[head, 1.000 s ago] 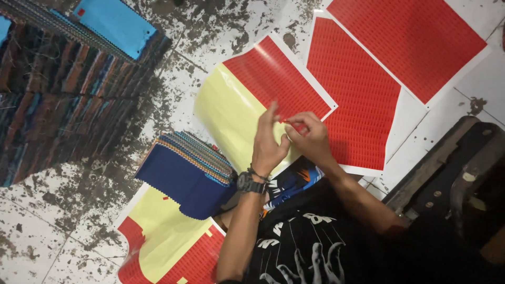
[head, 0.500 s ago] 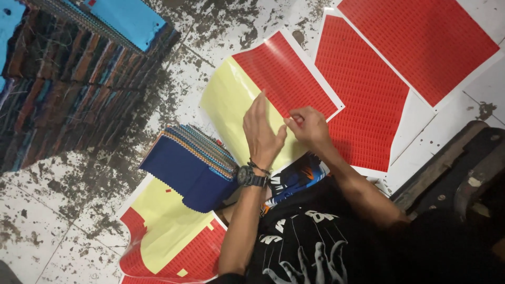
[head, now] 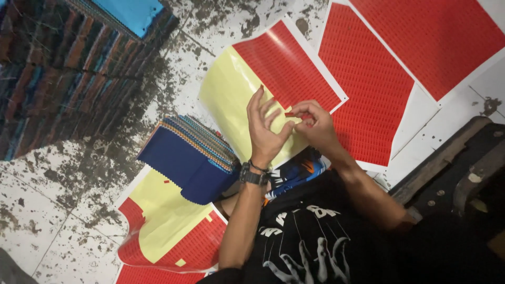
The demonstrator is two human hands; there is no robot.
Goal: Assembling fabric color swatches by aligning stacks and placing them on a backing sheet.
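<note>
Raised slightly since before, both hands are met over the half-peeled red-and-yellow sticker sheet (head: 273, 79) on the stained tiled floor (head: 63, 210), right hand (head: 314, 126) fingers pinching a small red sticker (head: 290, 114), left hand (head: 265, 129) fingers spread loosely.

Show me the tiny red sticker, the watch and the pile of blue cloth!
small red sticker (head: 290, 114), head view, on the strip pinched between the fingertips.
wristwatch (head: 252, 176), head view, on its dark band around the wrist.
stack of blue fabric pieces (head: 181, 163), head view, on the top navy piece.
</note>
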